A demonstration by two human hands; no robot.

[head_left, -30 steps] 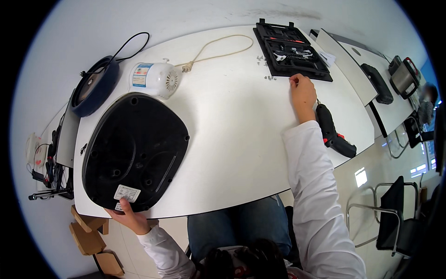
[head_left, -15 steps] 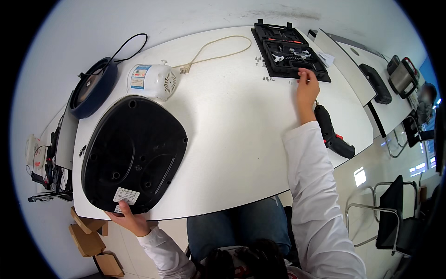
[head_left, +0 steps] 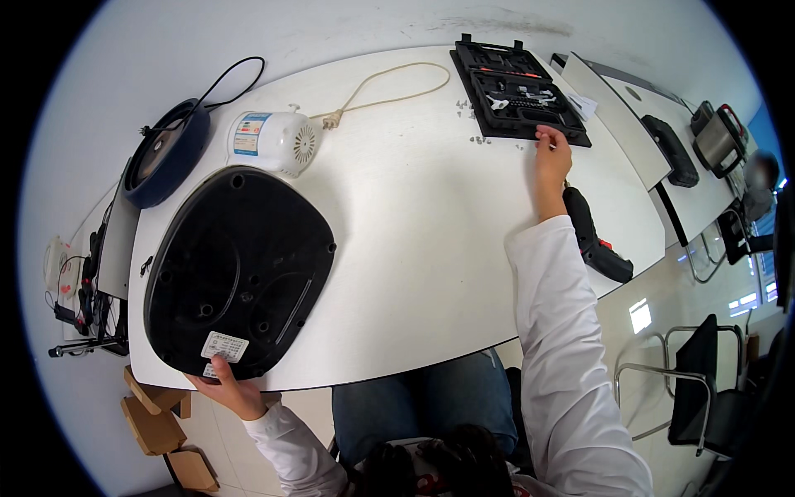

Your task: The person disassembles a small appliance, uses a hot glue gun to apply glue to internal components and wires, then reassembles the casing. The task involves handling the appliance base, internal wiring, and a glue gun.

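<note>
A large black plastic base [head_left: 240, 257] with screw holes and a white label lies at the table's left. My left hand [head_left: 232, 391] grips its near edge, thumb on top and fingers beneath. At the table's right, my right hand [head_left: 552, 161] is closed in a pinch in front of an open black tool case [head_left: 517, 91]. What the pinch holds, if anything, is too small to make out. Small loose screws [head_left: 480, 140] lie left of that hand. Beside my right wrist rests a black cordless drill [head_left: 595, 240] with red parts.
A white motor housing [head_left: 272, 142] with a pale power cord [head_left: 397, 69] stands behind the base. A dark blue round appliance part [head_left: 170, 157] sits at the table's left edge. Cardboard boxes [head_left: 153, 424] and a black chair [head_left: 696, 377] stand on the floor. Another table holds a steel appliance [head_left: 719, 141].
My right hand has shifted very slightly, its fingers still pinched near the tool case. My left hand keeps its grip on the black base, which has barely moved.
</note>
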